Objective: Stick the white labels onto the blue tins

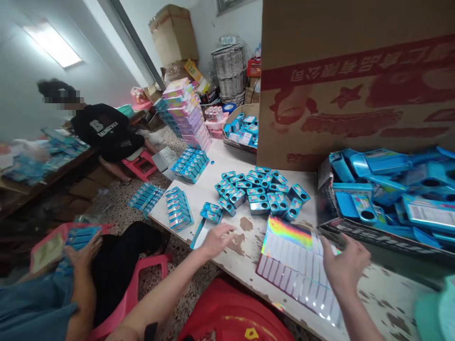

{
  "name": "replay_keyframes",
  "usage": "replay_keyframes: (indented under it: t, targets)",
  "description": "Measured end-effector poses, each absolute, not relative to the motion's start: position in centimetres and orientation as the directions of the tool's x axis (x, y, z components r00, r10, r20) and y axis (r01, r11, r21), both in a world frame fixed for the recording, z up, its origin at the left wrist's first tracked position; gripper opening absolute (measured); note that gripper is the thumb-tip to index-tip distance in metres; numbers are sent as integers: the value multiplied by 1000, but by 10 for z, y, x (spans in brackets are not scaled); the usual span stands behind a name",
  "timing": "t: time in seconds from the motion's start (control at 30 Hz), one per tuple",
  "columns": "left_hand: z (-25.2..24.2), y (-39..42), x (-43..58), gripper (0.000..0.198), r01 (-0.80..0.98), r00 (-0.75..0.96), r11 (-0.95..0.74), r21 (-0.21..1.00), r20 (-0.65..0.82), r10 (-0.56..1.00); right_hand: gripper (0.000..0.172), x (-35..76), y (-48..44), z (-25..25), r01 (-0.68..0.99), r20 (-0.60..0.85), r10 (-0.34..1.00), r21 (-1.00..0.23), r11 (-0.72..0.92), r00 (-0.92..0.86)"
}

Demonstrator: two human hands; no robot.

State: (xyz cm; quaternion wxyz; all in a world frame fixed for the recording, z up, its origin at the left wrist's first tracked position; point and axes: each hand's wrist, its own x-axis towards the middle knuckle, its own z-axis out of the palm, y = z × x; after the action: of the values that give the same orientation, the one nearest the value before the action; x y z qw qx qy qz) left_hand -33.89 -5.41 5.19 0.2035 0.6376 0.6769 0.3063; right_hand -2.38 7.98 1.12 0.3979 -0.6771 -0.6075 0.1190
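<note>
My left hand [217,239] reaches over the white table's near edge, fingers stretched out and apart, holding nothing; it is nearest a blue flat pack [198,233] and small blue boxes [211,212]. My right hand [345,264] hovers open over the right side of a shiny holographic sticker sheet [291,255] lying flat on the table. A heap of small blue boxes [261,192] sits just beyond the sheet.
A big cardboard carton [355,80] stands behind an open box of blue cases [391,194]. Stacks of pink and blue boxes [188,116] line the table's far end. One person sits at left holding blue packs [76,237]; another sits farther back [106,132]. A red stool [231,317] is below.
</note>
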Motion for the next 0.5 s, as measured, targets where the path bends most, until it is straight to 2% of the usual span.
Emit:
replay_keyframes:
  t: [0.1,0.2,0.27,0.33,0.43,0.5]
  targets:
    - [79,-24,-432,30,628,-430,194,754,128,894,55,-109,63,44,553,354,935,-779,297,-4]
    - [100,18,-554,39,545,-622,260,797,177,763,48,-213,61,70,327,248,956,-900,288,-159]
    - [102,51,-635,45,455,-711,342,822,104,695,52,-287,74,75,182,82,963,-974,132,-257]
    - [92,84,-704,51,323,-767,451,832,-48,640,62,-360,97,69,95,-113,932,-992,-85,-345]
    - [61,124,-774,62,139,-745,528,838,-263,612,77,-457,142,40,114,-391,837,-919,-378,-383]
    - [37,141,-798,71,-3,-663,513,858,-386,641,88,-508,169,15,137,-450,811,-892,-431,-374]
